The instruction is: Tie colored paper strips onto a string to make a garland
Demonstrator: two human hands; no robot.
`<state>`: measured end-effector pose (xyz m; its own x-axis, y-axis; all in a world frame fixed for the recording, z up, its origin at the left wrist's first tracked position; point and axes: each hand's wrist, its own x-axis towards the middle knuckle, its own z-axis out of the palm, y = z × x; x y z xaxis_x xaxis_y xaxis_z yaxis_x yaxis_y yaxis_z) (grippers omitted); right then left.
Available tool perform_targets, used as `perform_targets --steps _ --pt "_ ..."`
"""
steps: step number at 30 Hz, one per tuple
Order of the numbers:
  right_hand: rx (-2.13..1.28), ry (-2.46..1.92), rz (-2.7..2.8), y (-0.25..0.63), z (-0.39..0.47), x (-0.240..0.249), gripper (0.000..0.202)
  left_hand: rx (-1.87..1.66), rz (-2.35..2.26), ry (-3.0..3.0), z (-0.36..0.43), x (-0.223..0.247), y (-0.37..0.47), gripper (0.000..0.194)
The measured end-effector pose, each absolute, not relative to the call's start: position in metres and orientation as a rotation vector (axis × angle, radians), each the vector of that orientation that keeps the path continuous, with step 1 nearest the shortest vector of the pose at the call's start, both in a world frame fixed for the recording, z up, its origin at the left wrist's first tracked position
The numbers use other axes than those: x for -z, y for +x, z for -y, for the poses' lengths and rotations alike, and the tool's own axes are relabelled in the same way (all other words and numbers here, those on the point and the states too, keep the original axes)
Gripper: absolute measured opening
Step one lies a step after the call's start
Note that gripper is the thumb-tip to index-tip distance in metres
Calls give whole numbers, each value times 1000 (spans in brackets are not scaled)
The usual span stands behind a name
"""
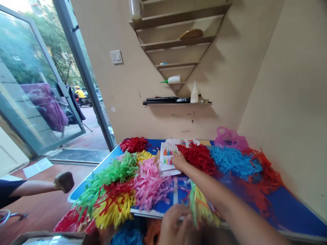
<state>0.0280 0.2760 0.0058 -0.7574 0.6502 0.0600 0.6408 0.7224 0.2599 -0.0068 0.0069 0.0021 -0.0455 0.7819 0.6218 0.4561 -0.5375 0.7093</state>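
My right hand [180, 161] reaches across the table, its fingers bent down onto a white printed card [165, 147] with pictures of coloured tassels. The card lies on a small stack, and the fingertips are closed at its right side. Low in front, my left hand [176, 223] is curled, thumb and fingers together and slightly blurred; what they hold, if anything, is hidden. Right beside it, a mixed green, yellow and orange paper tassel bundle [200, 204] hangs over the table's front edge. A pink heap of paper tassels [152, 185] lies left of the cards.
Green [114, 172], yellow [114, 211], red [196, 158] and blue tassel heaps [235, 161] cover much of the blue table [288, 207]. A pink plastic bag [231, 139] sits at the back. Wall shelves [178, 42] hold glue bottles. Another person's leg [38, 186] is at left, by an open door.
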Motion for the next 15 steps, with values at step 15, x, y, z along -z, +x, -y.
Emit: perform_targets --steps 15 --pt "-449 1114 -3054 41 -278 -8 29 -1448 -1621 1963 -37 -1 2 29"
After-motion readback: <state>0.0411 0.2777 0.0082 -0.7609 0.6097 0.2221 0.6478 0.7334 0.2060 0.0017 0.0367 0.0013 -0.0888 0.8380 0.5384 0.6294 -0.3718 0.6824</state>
